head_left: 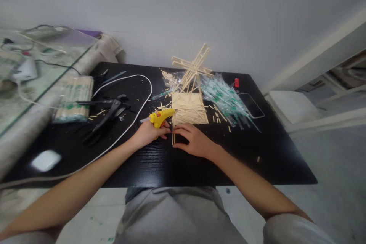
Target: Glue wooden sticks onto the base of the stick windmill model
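My left hand [150, 132] is closed around a yellow glue gun [160, 117], whose nozzle points right toward a flat panel of wooden sticks [189, 108]. My right hand [193, 139] rests on the black table [160, 164] just in front of that panel, fingers curled and pinching thin wooden sticks [173, 138] that stand out from the panel's near left corner. Behind the panel rises a windmill-like frame of sticks [193, 68].
A white cable [134, 120] runs from the glue gun across the table. Black pliers and cutters [110, 110] lie left, beside a bundle of sticks [74, 97]. Clear green-printed wrappers [225, 99], a dark phone [253, 105], a small red object [236, 82] lie right. A white object [45, 160] sits near left.
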A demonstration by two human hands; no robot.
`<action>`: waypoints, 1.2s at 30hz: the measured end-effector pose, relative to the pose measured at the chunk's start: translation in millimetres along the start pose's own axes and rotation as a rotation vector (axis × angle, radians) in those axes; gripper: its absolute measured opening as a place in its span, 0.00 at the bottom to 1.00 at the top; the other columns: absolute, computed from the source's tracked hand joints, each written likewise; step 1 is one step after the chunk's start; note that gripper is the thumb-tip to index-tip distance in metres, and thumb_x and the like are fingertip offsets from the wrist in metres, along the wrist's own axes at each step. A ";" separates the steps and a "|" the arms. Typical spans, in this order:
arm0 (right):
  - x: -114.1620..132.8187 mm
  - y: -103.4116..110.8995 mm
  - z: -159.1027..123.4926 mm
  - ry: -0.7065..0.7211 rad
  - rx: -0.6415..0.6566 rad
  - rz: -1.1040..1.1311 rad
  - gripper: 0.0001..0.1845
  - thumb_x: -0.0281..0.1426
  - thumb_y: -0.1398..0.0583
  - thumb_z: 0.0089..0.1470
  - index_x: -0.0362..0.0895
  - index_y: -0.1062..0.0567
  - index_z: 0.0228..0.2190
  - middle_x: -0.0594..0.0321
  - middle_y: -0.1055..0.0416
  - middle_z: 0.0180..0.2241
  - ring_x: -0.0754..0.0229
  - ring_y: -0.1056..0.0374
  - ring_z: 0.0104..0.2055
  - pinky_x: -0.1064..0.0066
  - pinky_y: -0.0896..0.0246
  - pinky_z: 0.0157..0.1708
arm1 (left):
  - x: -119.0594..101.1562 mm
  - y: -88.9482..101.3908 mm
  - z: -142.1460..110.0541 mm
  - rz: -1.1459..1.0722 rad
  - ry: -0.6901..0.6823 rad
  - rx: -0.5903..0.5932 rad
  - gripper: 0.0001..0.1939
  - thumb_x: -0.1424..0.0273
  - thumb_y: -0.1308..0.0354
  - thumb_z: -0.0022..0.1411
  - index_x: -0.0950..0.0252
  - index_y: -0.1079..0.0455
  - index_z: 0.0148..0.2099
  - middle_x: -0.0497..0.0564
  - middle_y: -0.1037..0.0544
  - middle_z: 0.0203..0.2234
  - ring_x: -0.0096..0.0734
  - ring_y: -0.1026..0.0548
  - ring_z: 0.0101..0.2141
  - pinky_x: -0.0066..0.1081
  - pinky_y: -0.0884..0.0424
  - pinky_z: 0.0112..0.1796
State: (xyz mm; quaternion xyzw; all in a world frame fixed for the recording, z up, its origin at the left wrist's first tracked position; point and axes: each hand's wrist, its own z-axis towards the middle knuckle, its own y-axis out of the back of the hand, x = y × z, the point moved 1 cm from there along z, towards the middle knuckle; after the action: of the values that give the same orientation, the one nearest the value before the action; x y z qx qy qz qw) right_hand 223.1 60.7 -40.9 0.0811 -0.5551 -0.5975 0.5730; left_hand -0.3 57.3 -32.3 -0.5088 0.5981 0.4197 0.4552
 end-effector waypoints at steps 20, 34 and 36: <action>-1.7 -3.3 -0.9 0.036 -0.013 -0.013 0.14 0.35 0.30 0.61 0.45 0.19 0.47 0.52 0.22 0.53 0.50 0.24 0.55 0.55 0.27 0.57 | 16.3 -2.6 0.9 0.003 -0.193 0.048 0.25 0.72 0.27 0.46 0.63 0.32 0.45 0.48 0.21 0.38 0.33 0.18 0.38 0.29 0.20 0.35; -0.6 -9.5 -1.1 0.102 -0.043 -0.075 0.09 0.35 0.33 0.64 0.45 0.17 0.44 0.54 0.20 0.50 0.52 0.23 0.51 0.57 0.26 0.54 | 19.7 4.4 3.3 0.357 -0.369 0.013 0.21 0.66 0.28 0.52 0.61 0.30 0.47 0.48 0.21 0.40 0.35 0.20 0.39 0.37 0.22 0.42; 0.3 -10.8 -1.4 0.113 -0.046 -0.080 0.09 0.35 0.34 0.65 0.45 0.18 0.44 0.55 0.20 0.50 0.52 0.23 0.51 0.58 0.25 0.54 | 17.8 4.2 2.6 0.366 -0.376 0.039 0.21 0.67 0.28 0.53 0.60 0.29 0.47 0.48 0.22 0.39 0.35 0.21 0.39 0.36 0.22 0.42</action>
State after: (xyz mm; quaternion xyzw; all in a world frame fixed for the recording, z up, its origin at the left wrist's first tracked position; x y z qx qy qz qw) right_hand 217.6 56.7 -49.4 0.1237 -0.5044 -0.6270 0.5806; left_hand -5.3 56.3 -50.1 -0.2963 0.5932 0.5705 0.4846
